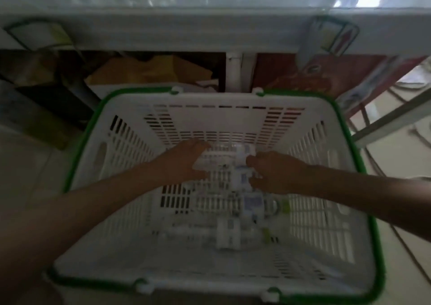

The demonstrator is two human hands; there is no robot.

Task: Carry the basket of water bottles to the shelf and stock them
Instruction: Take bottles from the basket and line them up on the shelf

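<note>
A white slotted basket with a green rim sits on the floor below me, in front of a white shelf. Several clear water bottles lie on its bottom; one with a white and blue label lies near the middle, another lies closer to me. Both my hands reach down into the basket at its far end. My left hand curls around the end of a clear bottle. My right hand closes on the same bottle from the other side. The picture is blurred.
Under the shelf lie yellow bags and a reddish printed box. A white post stands behind the basket. A metal frame and cables on pale floor tiles are at the right.
</note>
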